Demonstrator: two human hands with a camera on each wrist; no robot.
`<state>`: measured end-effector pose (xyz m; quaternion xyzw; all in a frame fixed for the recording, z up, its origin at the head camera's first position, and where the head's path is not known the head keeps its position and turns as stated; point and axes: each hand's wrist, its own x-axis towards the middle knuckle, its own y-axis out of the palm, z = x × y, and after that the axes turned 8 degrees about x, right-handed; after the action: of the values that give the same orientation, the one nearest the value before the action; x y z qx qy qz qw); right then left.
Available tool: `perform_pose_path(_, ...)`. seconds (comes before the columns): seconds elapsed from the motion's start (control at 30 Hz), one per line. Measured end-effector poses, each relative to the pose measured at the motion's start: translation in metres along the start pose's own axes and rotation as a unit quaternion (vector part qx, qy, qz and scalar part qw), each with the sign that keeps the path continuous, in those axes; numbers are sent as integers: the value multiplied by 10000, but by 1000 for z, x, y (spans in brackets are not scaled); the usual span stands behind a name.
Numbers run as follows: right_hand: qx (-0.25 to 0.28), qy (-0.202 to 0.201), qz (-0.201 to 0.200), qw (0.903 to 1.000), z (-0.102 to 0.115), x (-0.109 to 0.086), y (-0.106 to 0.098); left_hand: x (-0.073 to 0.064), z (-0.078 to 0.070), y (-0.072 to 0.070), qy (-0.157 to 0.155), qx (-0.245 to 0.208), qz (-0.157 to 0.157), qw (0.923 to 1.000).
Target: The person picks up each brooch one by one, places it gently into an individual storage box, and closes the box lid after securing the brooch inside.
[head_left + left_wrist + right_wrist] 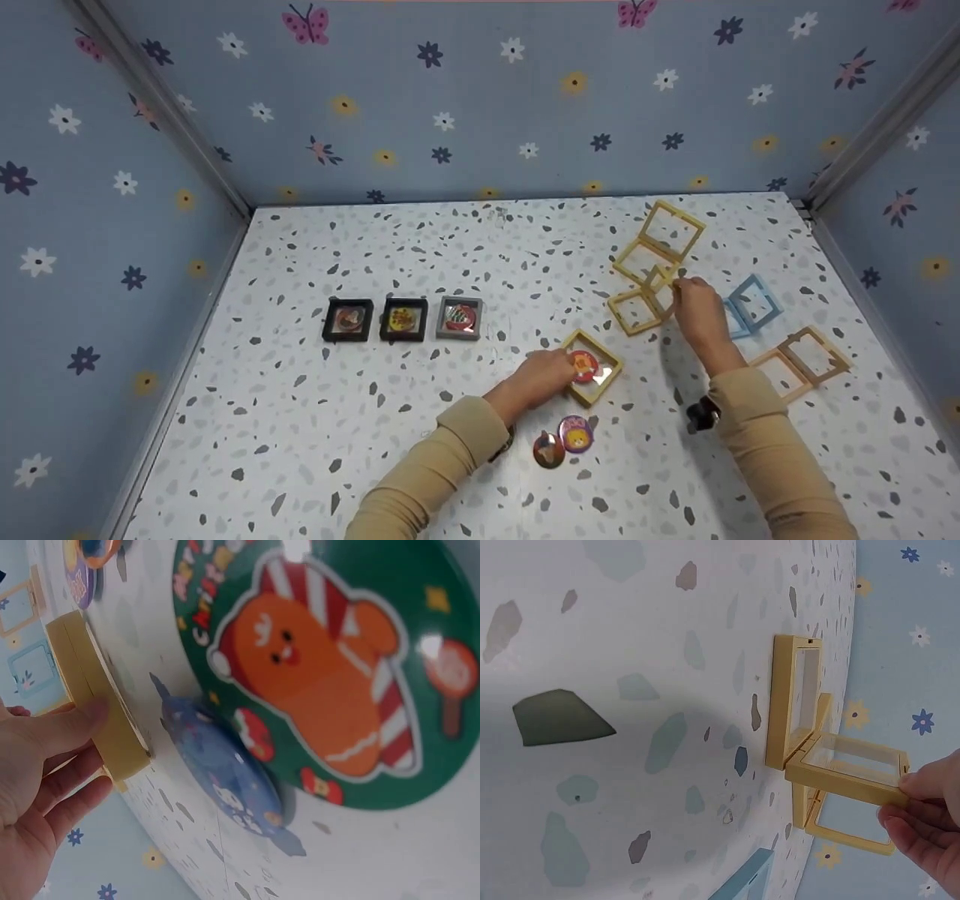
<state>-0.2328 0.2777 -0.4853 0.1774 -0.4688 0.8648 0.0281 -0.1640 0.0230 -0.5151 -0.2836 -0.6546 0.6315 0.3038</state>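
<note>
My left hand [541, 377] grips a shut yellow display frame [602, 352] at its left side. Behind its clear film is a round red badge [585, 366]. In the left wrist view, my thumb presses the frame's yellow side wall [97, 701]. Over to the right, my right hand [701, 319] pinches the raised half of an opened yellow frame [634, 312] between thumb and fingers. Its other half [784, 701] lies on the table, hinged to the raised one. Just behind it lies another opened yellow frame [646, 260].
Opened blue [759, 304] and tan [819, 360] frames lie right of my right hand. Purple [576, 433] and brown [549, 450] badges lie near me; green [300, 690] and blue [217, 765] badges are close to my left wrist. Two black frames [347, 320] and a grey one [459, 335] hold badges.
</note>
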Motion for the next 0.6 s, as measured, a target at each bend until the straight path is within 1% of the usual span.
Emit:
perform_pose_path(0.07,37,-57,-16,10000,1,-1,-1,0,1,-1,-39,76,-17,10000)
perform_pose_path(0.1,51,-78,-13,10000,1,-1,-1,0,2,-1,57,395,-60,9992)
perform_pose_path(0.17,59,-111,4,9999,1,-2,-1,-1,3,-1,43,559,-63,9984)
perform_pose_path(0.27,60,-129,66,9999,2,-4,-1,-1,6,2,50,592,-159,9981)
perform_pose_path(0.4,99,-140,103,9998,4,-6,-2,-1,12,3,-133,112,-248,9995)
perform_pose_path(0.43,111,-155,100,9998,5,-7,-2,-1,13,3,-155,234,-215,9994)
perform_pose_path(0.5,155,-160,117,9997,6,-8,-2,-1,15,1,-227,203,-134,9994)
perform_pose_path(0.6,231,-214,130,9994,8,-11,-1,-1,19,0,-272,379,-8,9989)
